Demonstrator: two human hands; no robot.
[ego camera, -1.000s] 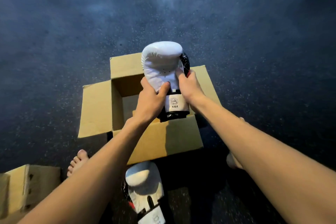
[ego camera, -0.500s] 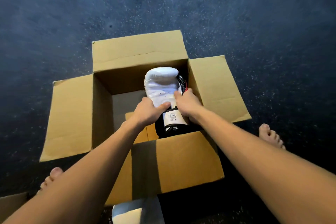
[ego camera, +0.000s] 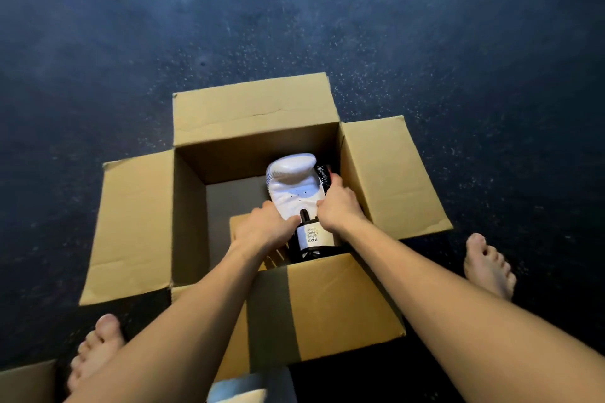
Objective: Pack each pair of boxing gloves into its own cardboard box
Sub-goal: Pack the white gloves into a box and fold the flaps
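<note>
An open cardboard box (ego camera: 393,170) stands on the dark floor with all its flaps spread out. Inside it, toward the right wall, lies a white boxing glove (ego camera: 291,183) with a black-and-white cuff marked 6OZ. My left hand (ego camera: 265,229) grips the glove's left side near the cuff. My right hand (ego camera: 337,206) grips its right side, against the box's right wall. A black part shows behind the white glove; I cannot tell whether it is a second glove. Another white glove (ego camera: 242,391) peeks in at the bottom edge, outside the box.
A second cardboard box (ego camera: 26,383) shows its corner at the bottom left. My bare feet rest on the floor, the left foot (ego camera: 95,350) beside that box and the right foot (ego camera: 487,268) to the right of the open box. Dark speckled floor surrounds everything.
Both hands have lowered the white glove from above the box down inside it. The view has moved closer over the box.
</note>
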